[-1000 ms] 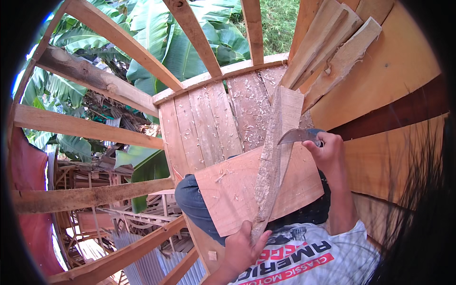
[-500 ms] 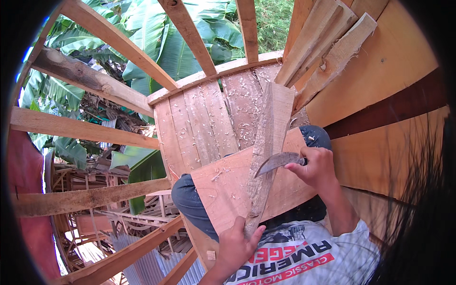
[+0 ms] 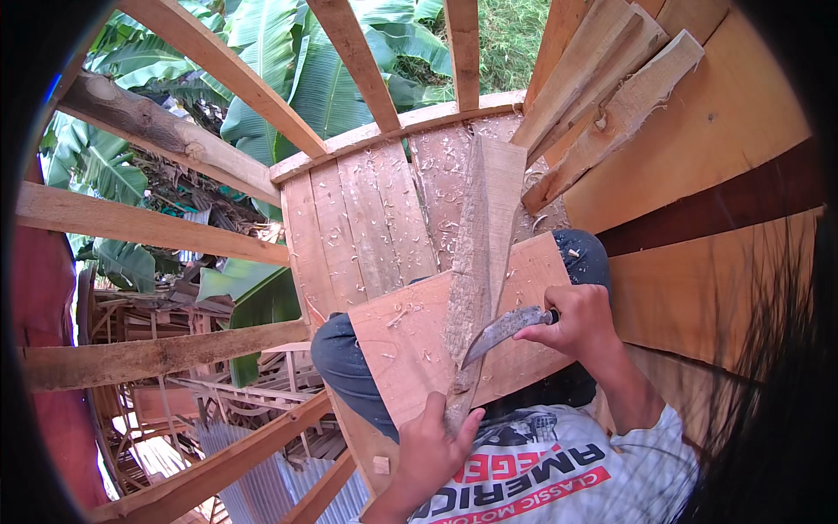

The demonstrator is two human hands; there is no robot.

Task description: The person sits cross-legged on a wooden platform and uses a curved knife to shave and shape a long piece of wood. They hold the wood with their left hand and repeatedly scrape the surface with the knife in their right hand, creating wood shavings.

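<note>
A long rough-edged piece of wood (image 3: pixel 483 236) slants away from my lap, its near end narrowing. My left hand (image 3: pixel 436 447) grips that near end, thumb on one side and fingers on the other. In my right hand (image 3: pixel 578 325) is a knife with a curved, dark-stained blade (image 3: pixel 508 330), held by its dark handle, most of which the fingers hide. The blade lies across the lower part of the wood, its tip at the rough edge not far from my left hand. Beneath the wood, a flat wooden board (image 3: pixel 393 336) rests across my legs.
Curled shavings lie on the plank floor (image 3: pixel 358 218) and the lap board. Several rough wood strips (image 3: pixel 611 122) lean at the far right, beside wide wall boards (image 3: pixel 698 288). Slatted bars (image 3: pixel 157 358) border the left and far sides, with banana leaves (image 3: pixel 288 79) beyond.
The knife has come down the wood, nearer to my left hand. The far end of the wood has swung slightly left. Both hands keep their hold.
</note>
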